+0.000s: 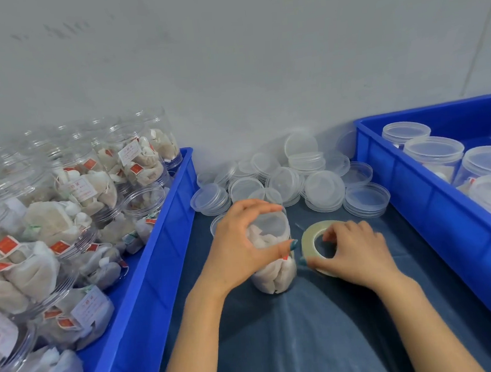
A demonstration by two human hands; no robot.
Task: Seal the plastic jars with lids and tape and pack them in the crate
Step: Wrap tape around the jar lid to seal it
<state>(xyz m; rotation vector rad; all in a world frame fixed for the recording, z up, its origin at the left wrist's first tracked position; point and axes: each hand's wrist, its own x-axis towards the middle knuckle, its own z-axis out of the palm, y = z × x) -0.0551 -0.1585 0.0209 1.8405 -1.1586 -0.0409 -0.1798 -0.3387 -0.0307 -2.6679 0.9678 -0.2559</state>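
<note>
A clear plastic jar (275, 272) filled with white tea bags stands upright on the dark blue cloth in front of me, with a translucent lid (271, 222) on top. My left hand (237, 246) grips the jar's upper part, fingers curled over the lid rim and thumb on the side. Just to its right, my right hand (354, 253) holds a roll of clear tape (311, 239), fingers through its hole and the thumb underneath. The roll almost touches the jar.
A pile of loose clear lids (321, 188) lies behind the jar against the wall. A blue crate (165, 237) at left holds several open jars of tea bags. A second blue crate (417, 197) at right holds several lidded jars (434, 154).
</note>
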